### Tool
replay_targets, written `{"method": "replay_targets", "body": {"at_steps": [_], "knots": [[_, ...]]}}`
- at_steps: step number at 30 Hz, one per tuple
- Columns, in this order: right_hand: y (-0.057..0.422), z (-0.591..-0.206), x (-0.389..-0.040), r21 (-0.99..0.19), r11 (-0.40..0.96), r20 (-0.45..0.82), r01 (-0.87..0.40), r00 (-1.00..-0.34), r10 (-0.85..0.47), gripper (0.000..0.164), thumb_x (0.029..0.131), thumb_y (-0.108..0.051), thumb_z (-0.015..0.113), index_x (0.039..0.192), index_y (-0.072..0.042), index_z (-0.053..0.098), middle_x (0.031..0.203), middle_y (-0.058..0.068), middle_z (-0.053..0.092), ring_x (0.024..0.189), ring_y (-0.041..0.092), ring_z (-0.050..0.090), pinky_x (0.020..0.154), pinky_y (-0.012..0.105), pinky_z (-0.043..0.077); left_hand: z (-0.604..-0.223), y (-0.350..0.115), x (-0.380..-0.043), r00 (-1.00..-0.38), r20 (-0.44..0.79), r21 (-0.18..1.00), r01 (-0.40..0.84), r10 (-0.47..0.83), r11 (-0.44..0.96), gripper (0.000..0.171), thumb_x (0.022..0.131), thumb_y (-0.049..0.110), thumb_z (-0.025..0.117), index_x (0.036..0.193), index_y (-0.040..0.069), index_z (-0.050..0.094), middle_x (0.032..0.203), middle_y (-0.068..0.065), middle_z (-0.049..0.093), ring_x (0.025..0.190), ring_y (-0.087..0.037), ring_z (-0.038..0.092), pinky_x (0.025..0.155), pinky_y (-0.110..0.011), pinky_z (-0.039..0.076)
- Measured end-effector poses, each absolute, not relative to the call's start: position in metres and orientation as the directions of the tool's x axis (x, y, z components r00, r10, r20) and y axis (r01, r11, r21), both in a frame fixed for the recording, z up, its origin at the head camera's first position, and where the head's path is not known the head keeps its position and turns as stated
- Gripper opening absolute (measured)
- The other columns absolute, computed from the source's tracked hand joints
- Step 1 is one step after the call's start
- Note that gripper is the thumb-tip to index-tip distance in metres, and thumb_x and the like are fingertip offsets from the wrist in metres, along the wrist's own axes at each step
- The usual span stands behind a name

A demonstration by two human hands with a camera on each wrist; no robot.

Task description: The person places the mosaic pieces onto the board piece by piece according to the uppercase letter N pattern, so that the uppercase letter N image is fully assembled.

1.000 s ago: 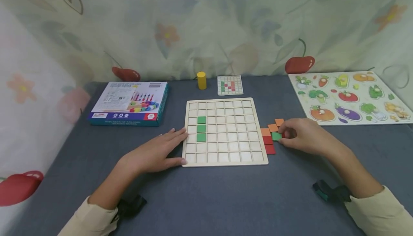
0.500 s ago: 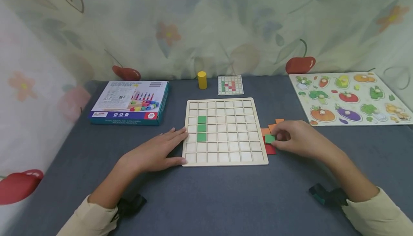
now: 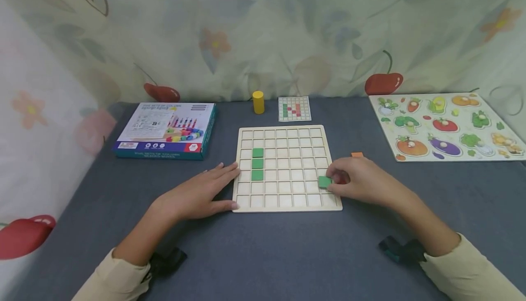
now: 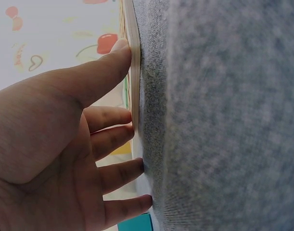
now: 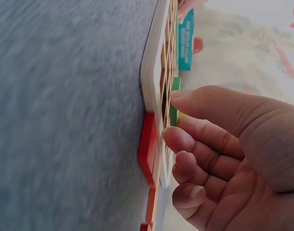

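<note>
Between thumb and fingers of my right hand (image 3: 361, 180): green tile (image 3: 324, 182), clamped above the board (image 3: 287, 209).
Left hand (image 3: 197, 196): fingers apart, touching the board's left edge.
Column towards my left hand: three green tiles (image 3: 257, 164) seated; early, I judge, most cells bare.
Beside my right hand: red tile (image 5: 147, 144) and orange tile (image 3: 357, 154), off the board, not yet placed.
Box (image 3: 164, 129) beyond my left hand: "FIVE SETS OF COLUMN"; smaller print blurred.

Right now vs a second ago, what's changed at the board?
The right hand has carried a pinched green tile leftward from the loose tiles to over the right side of the grid board; it hasn't let go. Unchanged: left hand at the board's left edge, three green tiles in the grid.
</note>
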State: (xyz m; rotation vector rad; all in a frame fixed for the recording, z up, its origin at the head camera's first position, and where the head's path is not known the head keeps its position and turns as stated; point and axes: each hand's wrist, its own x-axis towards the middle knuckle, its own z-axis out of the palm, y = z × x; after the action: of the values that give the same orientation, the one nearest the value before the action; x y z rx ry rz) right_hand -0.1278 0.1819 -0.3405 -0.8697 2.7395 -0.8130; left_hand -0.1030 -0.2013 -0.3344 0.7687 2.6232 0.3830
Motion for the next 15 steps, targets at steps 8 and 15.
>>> {"method": "replay_targets", "body": {"at_steps": [8, 15], "knots": [[0.162, -0.340, -0.128, -0.542, 0.672, 0.030, -0.504, -0.811, -0.585, 0.013, 0.081, -0.006, 0.077, 0.092, -0.010, 0.072, 0.074, -0.008, 0.058, 0.070, 0.010, 0.054, 0.062, 0.028, 0.046, -0.334, -0.201, -0.103, -0.780, -0.288, 0.353, 0.453, 0.556, 0.819, 0.086, 0.094, 0.052, 0.065, 0.160, 0.011, 0.027, 0.165, -0.006, 0.021, 0.151, -0.035, 0.015, 0.117, -0.059, 0.018], [0.141, -0.342, -0.127, -0.521, 0.661, 0.059, -0.541, -0.795, -0.604, 0.011, 0.081, -0.008, 0.077, 0.090, -0.013, 0.071, 0.075, -0.009, 0.057, 0.071, 0.012, 0.054, 0.063, 0.029, 0.046, -0.334, -0.201, -0.102, -0.784, -0.279, 0.344, 0.458, 0.555, 0.819, 0.086, 0.094, 0.052, 0.065, 0.160, 0.010, 0.027, 0.165, -0.007, 0.021, 0.150, -0.036, 0.016, 0.116, -0.059, 0.019]]}}
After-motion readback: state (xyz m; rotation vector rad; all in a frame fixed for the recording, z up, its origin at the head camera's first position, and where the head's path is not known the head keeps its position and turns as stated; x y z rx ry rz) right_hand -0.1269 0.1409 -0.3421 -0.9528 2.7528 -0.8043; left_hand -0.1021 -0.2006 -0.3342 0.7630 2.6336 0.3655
